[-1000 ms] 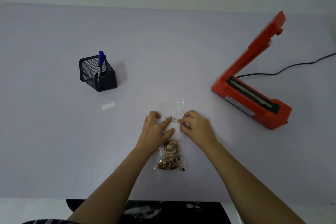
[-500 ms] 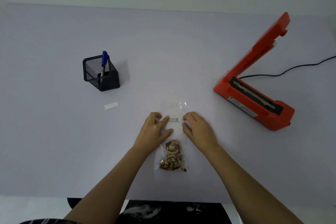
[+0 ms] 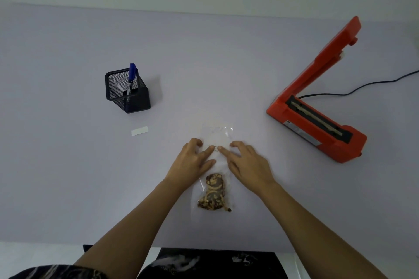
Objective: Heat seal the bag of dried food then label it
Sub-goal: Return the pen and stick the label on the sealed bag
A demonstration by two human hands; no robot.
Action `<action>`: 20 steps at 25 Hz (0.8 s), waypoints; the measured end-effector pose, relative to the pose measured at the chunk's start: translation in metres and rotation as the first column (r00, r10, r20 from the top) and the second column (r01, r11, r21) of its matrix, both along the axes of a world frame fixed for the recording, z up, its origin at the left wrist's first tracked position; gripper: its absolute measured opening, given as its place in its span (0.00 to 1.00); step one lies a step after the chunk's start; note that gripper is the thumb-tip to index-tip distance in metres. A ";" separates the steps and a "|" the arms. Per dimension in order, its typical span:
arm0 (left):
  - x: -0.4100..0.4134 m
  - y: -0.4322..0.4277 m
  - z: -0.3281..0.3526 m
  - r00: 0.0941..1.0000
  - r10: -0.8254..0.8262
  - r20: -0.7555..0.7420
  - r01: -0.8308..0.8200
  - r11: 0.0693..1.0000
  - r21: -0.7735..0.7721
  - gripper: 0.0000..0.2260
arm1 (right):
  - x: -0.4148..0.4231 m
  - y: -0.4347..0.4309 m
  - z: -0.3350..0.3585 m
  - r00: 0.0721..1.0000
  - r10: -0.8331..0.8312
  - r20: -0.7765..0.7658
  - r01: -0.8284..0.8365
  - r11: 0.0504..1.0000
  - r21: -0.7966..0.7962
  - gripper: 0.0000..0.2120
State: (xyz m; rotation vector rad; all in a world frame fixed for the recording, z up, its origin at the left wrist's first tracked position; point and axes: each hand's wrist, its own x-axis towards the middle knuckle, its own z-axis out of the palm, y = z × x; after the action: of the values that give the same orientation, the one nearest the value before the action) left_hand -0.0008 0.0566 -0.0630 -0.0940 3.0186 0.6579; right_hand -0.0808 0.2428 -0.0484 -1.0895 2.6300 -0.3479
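Bag (image 3: 221, 136) of dried food lies flat on surface (image 3: 68, 165), centre-front. L hand (image 3: 191, 162) + R hand (image 3: 248, 162): grip open, fingertips pressing small label (image 3: 215, 148) onto bag's middle. Sealer (image 3: 317, 120) far R, arm raised, idle. Sealing prob done; labelling nearly finished.

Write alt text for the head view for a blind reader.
A left hand and right hand rest on a clear plastic bag of brown dried food on a lilac table. An open orange heat sealer stands right; a black mesh pen holder and white label lie left.
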 end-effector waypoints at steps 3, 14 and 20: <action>0.001 -0.001 -0.003 1.000 0.016 -0.021 -0.016 1.000 0.020 0.21 | 0.000 0.002 -0.003 1.000 0.008 -0.026 -0.008 1.000 0.000 0.22; 0.002 -0.015 -0.013 0.987 -0.073 -0.146 0.059 0.993 -0.099 0.24 | 0.004 0.001 -0.011 0.995 -0.057 -0.087 0.050 0.995 -0.084 0.19; 0.000 -0.014 -0.017 0.987 -0.059 -0.149 0.043 0.994 -0.104 0.24 | 0.003 0.001 -0.016 0.992 -0.065 -0.109 0.056 0.995 -0.083 0.19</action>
State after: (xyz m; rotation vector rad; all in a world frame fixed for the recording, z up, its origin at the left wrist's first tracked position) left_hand -0.0007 0.0428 -0.0800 0.0314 3.1875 0.5314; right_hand -0.0775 0.2439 -0.0644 -1.0848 2.7743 -0.4201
